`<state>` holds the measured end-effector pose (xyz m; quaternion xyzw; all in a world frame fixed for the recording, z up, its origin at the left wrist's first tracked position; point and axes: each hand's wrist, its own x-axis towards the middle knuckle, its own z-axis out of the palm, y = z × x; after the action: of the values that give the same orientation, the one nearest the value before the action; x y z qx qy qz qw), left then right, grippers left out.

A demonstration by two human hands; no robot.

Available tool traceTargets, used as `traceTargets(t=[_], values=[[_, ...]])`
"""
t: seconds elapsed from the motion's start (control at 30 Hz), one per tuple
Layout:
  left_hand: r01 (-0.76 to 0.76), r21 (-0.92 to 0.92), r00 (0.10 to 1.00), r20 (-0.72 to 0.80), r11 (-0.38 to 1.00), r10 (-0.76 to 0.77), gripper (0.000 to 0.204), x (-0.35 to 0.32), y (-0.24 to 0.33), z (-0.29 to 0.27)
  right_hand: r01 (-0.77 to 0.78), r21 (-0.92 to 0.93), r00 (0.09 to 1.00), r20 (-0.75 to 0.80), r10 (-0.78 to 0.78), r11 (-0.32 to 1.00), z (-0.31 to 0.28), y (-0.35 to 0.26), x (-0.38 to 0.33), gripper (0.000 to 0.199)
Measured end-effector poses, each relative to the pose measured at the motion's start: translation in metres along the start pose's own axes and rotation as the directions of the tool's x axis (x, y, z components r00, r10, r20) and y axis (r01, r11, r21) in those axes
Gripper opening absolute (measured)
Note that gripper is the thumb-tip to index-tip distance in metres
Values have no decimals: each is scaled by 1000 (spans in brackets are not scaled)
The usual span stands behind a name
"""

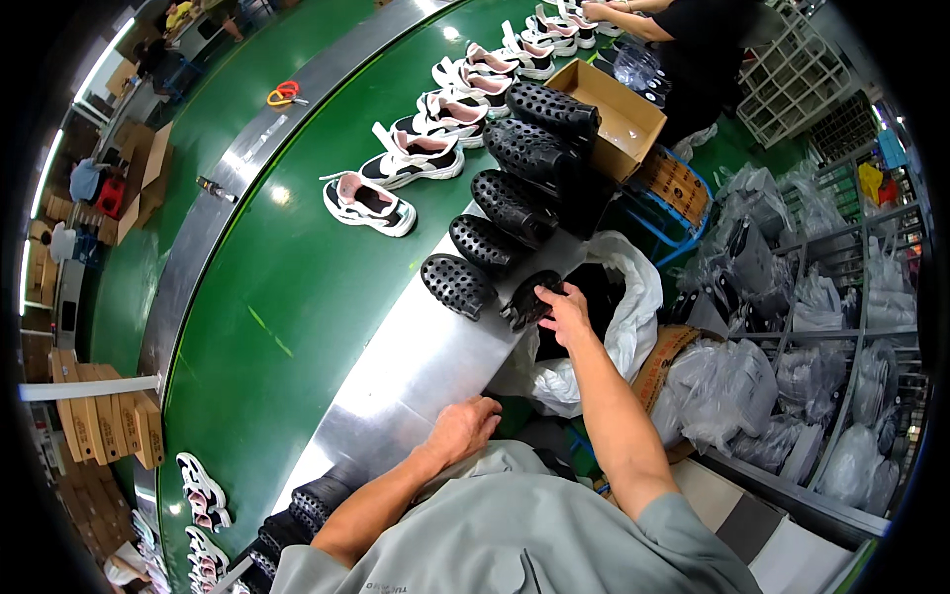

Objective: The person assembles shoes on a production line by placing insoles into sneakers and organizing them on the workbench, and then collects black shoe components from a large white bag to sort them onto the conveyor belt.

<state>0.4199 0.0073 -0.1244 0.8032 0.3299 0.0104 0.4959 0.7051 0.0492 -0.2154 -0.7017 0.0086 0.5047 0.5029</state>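
My right hand (566,309) grips a black plastic shoe insert (532,300) over the edge of the metal table strip (396,381), beside an open white plastic sack (633,297). Several matching black inserts, rounded and full of holes, lie in a row just beyond, the nearest one (457,285) left of that hand. My left hand (465,428) rests at the near edge of the metal strip with its fingers curled in, and nothing shows in them. The sack's inside is dark and partly hidden by my right hand.
White and black sneakers (416,156) line the green conveyor belt (297,327). An open cardboard box (618,109) stands behind the inserts, near a co-worker's arm (633,20). Orange-handled scissors (285,94) lie on the far metal rail. Wire shelving (792,342) with plastic bags stands right.
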Motion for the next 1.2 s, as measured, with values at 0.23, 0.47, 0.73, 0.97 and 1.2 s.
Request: traceTargets(t=[0.23, 0.47, 0.73, 0.97, 1.2], values=[[114, -163, 963, -223, 980, -149, 37, 46, -11, 9, 49, 354, 966, 223, -135, 934, -27, 16, -23, 54], [375, -895, 927, 351, 242, -136, 34, 68, 18, -11, 16, 306, 820, 540, -188, 952, -39, 15, -116, 55], [17, -994, 988, 32, -106, -149, 24, 36, 37, -19, 625, -429, 770, 475, -425, 652, -24, -19, -232, 64], [67, -974, 978, 107, -217, -180, 24, 21, 39, -28, 736, -655, 573, 470, -671, 170, -2, -7, -249, 53], [64, -796, 960, -116, 602, -256, 20, 38, -6, -82, 527, -790, 663, 152, -733, 314, -14, -16, -172, 39]])
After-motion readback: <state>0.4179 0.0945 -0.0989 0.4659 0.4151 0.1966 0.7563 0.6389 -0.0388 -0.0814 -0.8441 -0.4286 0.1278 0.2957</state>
